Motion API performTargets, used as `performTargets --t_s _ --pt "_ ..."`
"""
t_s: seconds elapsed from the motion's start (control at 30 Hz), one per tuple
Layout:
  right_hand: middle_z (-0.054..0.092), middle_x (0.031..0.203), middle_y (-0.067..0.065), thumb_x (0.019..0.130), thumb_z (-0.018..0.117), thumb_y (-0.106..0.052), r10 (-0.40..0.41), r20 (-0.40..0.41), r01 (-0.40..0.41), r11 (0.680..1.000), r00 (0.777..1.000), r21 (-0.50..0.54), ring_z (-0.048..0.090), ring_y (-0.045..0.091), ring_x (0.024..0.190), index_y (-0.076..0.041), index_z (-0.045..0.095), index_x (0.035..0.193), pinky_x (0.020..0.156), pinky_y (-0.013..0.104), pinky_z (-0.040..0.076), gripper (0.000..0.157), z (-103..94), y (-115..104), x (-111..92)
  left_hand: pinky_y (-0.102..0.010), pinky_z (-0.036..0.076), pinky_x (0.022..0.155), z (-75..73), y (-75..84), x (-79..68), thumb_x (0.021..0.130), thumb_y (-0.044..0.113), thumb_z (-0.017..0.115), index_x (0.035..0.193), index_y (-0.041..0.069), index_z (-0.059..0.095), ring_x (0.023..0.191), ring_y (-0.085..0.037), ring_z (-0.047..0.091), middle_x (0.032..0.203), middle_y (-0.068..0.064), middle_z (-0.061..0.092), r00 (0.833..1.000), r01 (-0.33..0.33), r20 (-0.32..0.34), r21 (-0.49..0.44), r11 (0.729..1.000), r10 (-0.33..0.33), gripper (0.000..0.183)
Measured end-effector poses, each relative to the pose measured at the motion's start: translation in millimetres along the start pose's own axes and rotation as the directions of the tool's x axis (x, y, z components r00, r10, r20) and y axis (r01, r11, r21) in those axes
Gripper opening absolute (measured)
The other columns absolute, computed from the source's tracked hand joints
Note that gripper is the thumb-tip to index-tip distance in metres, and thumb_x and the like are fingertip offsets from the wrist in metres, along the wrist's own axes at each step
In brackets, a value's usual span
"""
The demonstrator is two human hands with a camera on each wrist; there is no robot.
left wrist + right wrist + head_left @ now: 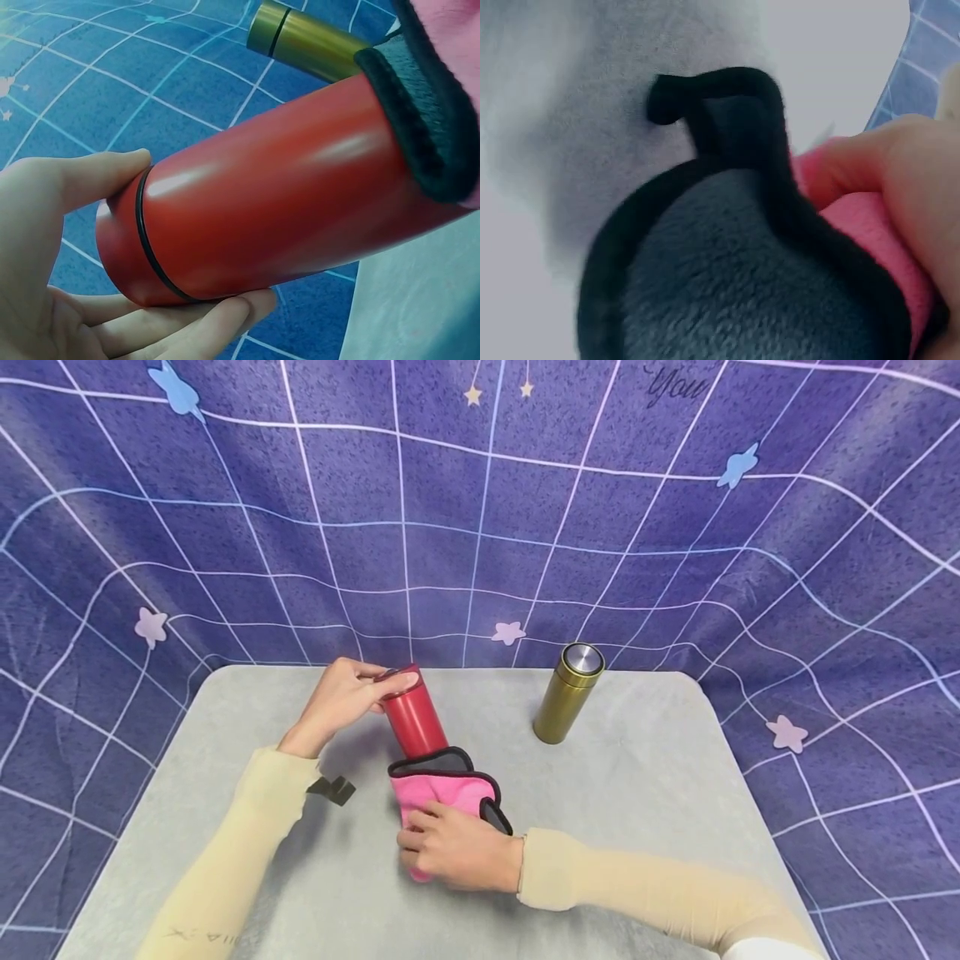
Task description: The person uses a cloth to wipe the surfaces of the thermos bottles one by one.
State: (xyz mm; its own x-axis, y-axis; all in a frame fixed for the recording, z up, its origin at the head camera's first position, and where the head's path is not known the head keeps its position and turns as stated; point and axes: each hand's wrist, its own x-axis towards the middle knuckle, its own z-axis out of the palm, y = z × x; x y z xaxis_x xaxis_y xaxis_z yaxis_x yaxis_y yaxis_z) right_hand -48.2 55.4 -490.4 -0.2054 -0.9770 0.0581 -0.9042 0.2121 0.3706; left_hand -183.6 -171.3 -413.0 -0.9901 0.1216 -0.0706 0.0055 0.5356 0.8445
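Note:
My left hand (341, 700) grips a red thermos (415, 720) by its lid end, the thumb and fingers on opposite sides in the left wrist view. The thermos leans, and its lower end disappears into the mouth of a pink fabric pouch (457, 787) with black trim. How deep it sits in there is hidden. With curled fingers my right hand (461, 847) holds the pouch from the front. The right wrist view shows the dark fleecy lining (742, 277) and a black-edged loop at the pouch's side.
An olive-gold thermos (562, 702) with a silver top stands upright toward the back right of the grey table (637, 827). A dark strap-like piece (332, 790) shows beside the left wrist. Behind the table hangs a purple-blue gridded cloth (435, 552).

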Motion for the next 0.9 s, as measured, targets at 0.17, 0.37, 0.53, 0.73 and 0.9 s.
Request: performTargets --t_s 0.17,0.37,0.53,0.73,0.9 --pt "0.069 0.106 -0.016 0.091 0.069 -0.016 0.083 -0.097 -0.071 0.990 0.992 0.125 0.056 0.013 0.097 -0.028 0.075 0.113 0.101 0.029 0.049 0.025 -5.2 5 -9 -0.031 0.058 0.070 1.2 0.4 -1.8 0.085 0.066 0.083 0.128 0.000 0.076 0.075 -0.023 0.080 0.106 -0.015 0.081 1.000 0.000 -0.003 -0.026 1.000 0.000 0.080" --pt "0.068 0.117 -0.014 0.081 0.086 -0.028 0.210 -0.155 -0.162 0.948 0.965 0.274 0.056 0.015 0.105 -0.029 0.073 0.127 0.099 0.029 0.048 0.047 -13.8 12 -22 -0.029 0.061 0.070 2.4 0.1 -5.4 0.084 0.063 0.086 0.133 -0.001 0.073 0.078 -0.024 0.080 0.106 -0.016 0.081 0.999 0.030 -0.018 -0.100 0.995 -0.032 0.082" --pt "0.072 0.125 -0.010 0.079 0.085 -0.021 0.353 -0.283 -0.195 0.865 0.892 0.463 0.060 0.014 0.116 -0.024 0.076 0.126 0.109 0.029 0.048 0.049 -11.7 20 -31 -0.026 0.061 0.071 2.9 -0.8 -7.9 0.083 0.061 0.087 0.138 -0.003 0.069 0.080 -0.022 0.081 0.115 -0.019 0.079 0.999 0.042 -0.018 -0.135 0.990 -0.045 0.087" --pt "0.073 0.122 -0.007 0.079 0.076 -0.009 0.512 -0.388 -0.153 0.732 0.766 0.664 0.064 0.012 0.117 -0.020 0.077 0.123 0.107 0.026 0.050 0.045 -6.8 27 -38 -0.026 0.061 0.074 5.1 -2.9 -11.9 0.083 0.062 0.087 0.142 -0.001 0.067 0.098 -0.023 0.080 0.125 -0.018 0.076 0.998 0.024 -0.051 -0.093 0.995 -0.029 0.089" --pt "0.075 0.120 -0.003 0.080 0.073 0.003 0.658 -0.377 -0.076 0.551 0.652 0.831 0.068 0.017 0.115 -0.015 0.076 0.123 0.100 0.029 0.056 0.046 -0.8 31 -43 -0.034 0.058 0.079 9.4 -3.5 -14.2 0.081 0.067 0.086 0.134 0.008 0.076 0.108 -0.022 0.077 0.118 -0.009 0.080 0.994 -0.016 -0.105 -0.031 0.999 0.013 0.080"
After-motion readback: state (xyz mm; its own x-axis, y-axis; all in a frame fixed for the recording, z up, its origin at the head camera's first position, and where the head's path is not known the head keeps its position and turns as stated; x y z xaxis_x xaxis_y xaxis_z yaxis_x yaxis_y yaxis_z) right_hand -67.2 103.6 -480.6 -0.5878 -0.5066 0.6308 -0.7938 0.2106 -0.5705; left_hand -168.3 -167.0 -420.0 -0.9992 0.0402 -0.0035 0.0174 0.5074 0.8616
